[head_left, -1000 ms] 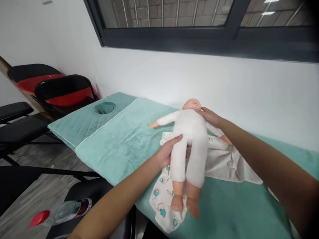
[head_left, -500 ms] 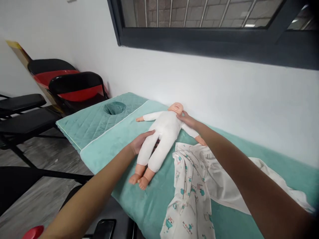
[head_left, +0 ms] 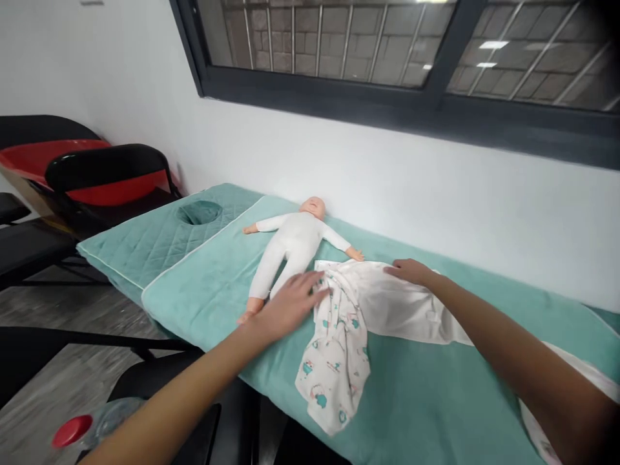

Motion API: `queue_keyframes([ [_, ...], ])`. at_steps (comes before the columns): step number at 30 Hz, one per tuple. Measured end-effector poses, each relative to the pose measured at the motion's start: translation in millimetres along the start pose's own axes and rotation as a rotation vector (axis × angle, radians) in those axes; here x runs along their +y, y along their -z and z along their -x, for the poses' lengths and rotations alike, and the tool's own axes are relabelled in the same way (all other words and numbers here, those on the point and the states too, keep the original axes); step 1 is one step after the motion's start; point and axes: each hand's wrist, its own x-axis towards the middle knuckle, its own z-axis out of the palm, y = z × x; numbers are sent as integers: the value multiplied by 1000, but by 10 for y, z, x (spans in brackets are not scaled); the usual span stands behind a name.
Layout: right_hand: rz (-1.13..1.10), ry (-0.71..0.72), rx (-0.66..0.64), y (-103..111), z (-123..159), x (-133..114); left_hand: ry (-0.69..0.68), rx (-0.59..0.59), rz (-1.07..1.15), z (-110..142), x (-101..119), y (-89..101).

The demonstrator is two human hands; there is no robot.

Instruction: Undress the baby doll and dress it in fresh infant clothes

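Observation:
A baby doll in a white body suit lies on its back on the green padded bed, arms spread. My left hand is over the doll's lower legs, partly hiding them. Its fingers are apart, their tips at the upper left edge of a white cloth printed with small teal pictures. Farther right, my right hand reaches to the upper edge of a plain white cloth, fingers stretched out. Whether the two cloths are one piece I cannot tell.
The green bed stands against a white wall below a barred window. A face hole is in its quilted left end. Black and red folding chairs stand at left. A red-capped bottle is at lower left.
Both my hands have left the doll, which now lies untouched by my right hand. They have moved right to the cloths. The view has swung rightward.

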Motion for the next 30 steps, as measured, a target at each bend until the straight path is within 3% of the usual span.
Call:
queue_keyframes([
  [3, 6, 85, 23, 8, 330, -165, -124, -96, -50, -151, 482, -167],
  [6, -59, 204, 62, 144, 696, -487, -36, -58, -3, -394, 792, -176],
  [7, -111, 256, 97, 220, 852, -607, 1, 6, 37, -490, 877, -119],
  [9, -431, 434, 195, 407, 1212, -835, 67, 203, 148, -690, 1043, 79],
  [11, -673, 544, 188, 617, 1595, -1007, 117, 378, 260, -893, 1208, 341],
  [13, -754, 618, 185, 802, 1933, -1079, 168, 404, 303, -1086, 1368, 591],
  [15, -697, 594, 230, 916, 2180, -1037, 217, 328, 268, -1250, 1529, 765],
  [17, -577, 462, 279, 933, 2331, -907, 250, 292, 243, -1365, 1702, 845],
  [19, -475, 335, 262, 868, 2423, -735, 261, 340, 301, -1422, 1899, 854],
  [22, -446, 307, 156, 730, 2549, -502, 223, 402, 516, -1413, 2204, 824],
  [26, -641, 353, 212, 637, 2774, -368, 138, 342, 850, -1290, 2471, 787],
  [30, -1036, 353, 320, 503, 2913, -414, 157, 199, 1003, -1067, 2550, 661],
])
